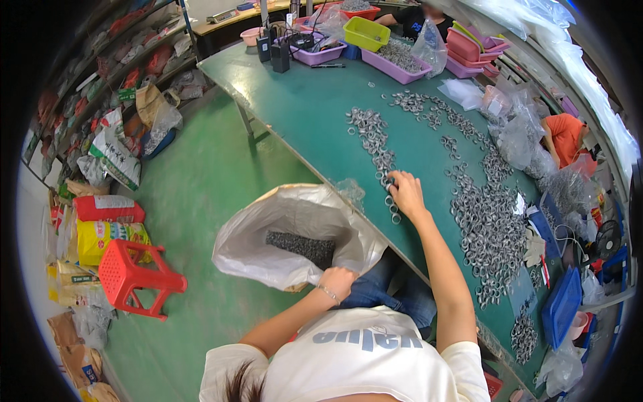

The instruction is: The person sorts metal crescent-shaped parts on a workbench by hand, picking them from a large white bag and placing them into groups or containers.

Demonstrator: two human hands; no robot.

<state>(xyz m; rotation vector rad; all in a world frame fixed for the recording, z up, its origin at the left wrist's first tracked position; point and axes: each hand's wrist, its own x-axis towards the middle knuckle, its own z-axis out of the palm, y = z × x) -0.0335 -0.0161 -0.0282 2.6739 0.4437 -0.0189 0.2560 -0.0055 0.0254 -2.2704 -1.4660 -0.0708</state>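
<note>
My left hand (338,284) is closed on the near rim of a large sack (305,201) with a pale, silvery lining. The sack gapes beside the table edge, and a dark grey mass of small pieces (301,248) lies inside it. On the green table (315,120), my right hand (406,193) rests its fingertips, slightly bent and apart, at a narrow line of grey metal rings (372,137). A few rings lie just below those fingers. Further right spreads a much larger heap of similar rings (489,228). A crumpled clear plastic bag (350,192) lies at the table edge above the sack.
Purple trays (395,63), a yellow-green tray (366,33) and black devices (279,57) stand at the far end. A person in orange (568,139) sits across the table. A red stool (137,275) stands on the left floor, near shelves packed with bags. A blue lid (561,308) lies right.
</note>
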